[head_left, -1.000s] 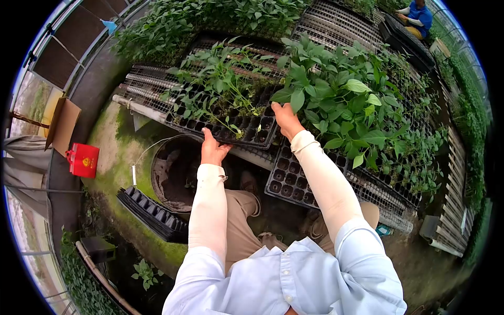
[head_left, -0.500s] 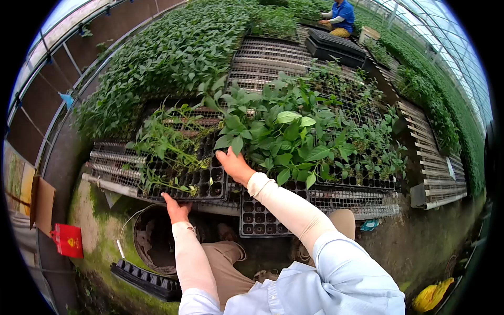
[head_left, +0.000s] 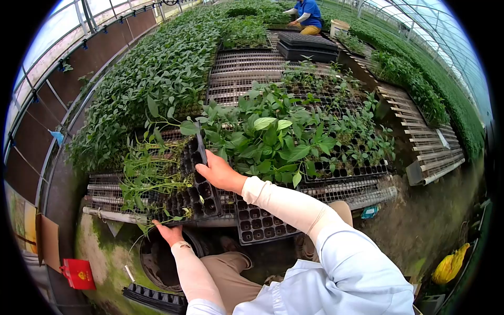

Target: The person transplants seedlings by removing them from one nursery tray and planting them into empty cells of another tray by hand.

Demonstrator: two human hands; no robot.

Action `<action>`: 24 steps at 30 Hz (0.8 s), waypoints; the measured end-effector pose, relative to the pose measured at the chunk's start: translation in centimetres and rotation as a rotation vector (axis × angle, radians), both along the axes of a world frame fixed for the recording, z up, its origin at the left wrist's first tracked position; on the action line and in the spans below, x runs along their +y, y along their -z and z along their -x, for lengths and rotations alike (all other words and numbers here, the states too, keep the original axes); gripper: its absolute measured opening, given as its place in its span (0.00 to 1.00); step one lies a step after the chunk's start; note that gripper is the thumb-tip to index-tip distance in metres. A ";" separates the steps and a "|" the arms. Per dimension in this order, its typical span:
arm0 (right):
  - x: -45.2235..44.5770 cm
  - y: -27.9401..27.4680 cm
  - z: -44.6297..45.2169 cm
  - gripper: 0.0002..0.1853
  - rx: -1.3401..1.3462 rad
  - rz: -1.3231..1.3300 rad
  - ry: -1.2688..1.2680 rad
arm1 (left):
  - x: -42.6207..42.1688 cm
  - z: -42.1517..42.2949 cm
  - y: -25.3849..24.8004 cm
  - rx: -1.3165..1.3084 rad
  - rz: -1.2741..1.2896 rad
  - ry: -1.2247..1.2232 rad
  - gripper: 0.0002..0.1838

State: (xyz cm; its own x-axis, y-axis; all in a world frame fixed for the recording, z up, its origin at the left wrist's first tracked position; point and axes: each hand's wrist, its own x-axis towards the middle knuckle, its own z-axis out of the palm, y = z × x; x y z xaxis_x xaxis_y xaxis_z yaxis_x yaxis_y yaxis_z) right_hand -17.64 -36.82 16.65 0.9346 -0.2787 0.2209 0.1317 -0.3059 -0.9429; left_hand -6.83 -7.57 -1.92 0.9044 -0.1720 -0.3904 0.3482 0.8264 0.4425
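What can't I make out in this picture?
All in the head view:
- Left hand: some fingers, hidden beneath the tilted seedling tray.
- Co-worker: head, cut off by the top edge.
- Red box: emblem details, too small.
- Pale bucket: contents, too distant.

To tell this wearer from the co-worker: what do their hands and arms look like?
The left hand and right hand are bare, no gloves. Cream sleeves cover the forearms to the wrists; a light blue shirt reaches about the elbows.

Slatted mesh bench (head_left: 239, 68) carries black seedling trays (head_left: 349, 170).
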 end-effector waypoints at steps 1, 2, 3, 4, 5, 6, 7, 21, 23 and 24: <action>-0.3 -0.1 0.5 0.31 -0.022 -0.004 -0.020 | -0.1 0.2 -0.7 0.043 0.017 -0.002 0.40; -0.5 -0.1 0.9 0.31 -0.026 -0.003 -0.019 | -0.4 0.6 -1.4 0.040 0.019 -0.001 0.40; -0.7 -0.2 1.2 0.32 -0.003 0.009 0.004 | -0.6 1.1 -2.0 0.060 0.011 0.011 0.40; -1.0 -0.5 1.8 0.33 -0.015 0.004 0.003 | -0.7 1.5 -2.4 0.081 0.003 0.024 0.40; -1.2 -0.8 2.3 0.34 -0.027 0.000 0.001 | -0.3 0.9 -1.3 0.080 0.041 0.058 0.39; -1.4 -1.2 2.8 0.34 -0.029 0.000 0.003 | -0.4 0.6 -0.9 0.078 0.042 0.060 0.39; -1.6 -1.5 3.3 0.33 -0.019 -0.004 0.014 | -0.5 0.4 -0.6 0.078 0.034 0.075 0.38; -1.9 -0.3 9.8 0.27 -0.061 -0.182 0.041 | 0.8 2.4 -3.6 -0.273 -0.292 -0.019 0.28; -1.8 -1.3 11.2 0.27 -0.094 -0.202 0.036 | 3.3 0.2 0.8 -0.601 -0.808 -0.100 0.28; -1.8 -1.7 11.9 0.27 -0.123 -0.218 0.027 | 2.6 1.6 -0.9 -0.579 -0.609 -0.064 0.27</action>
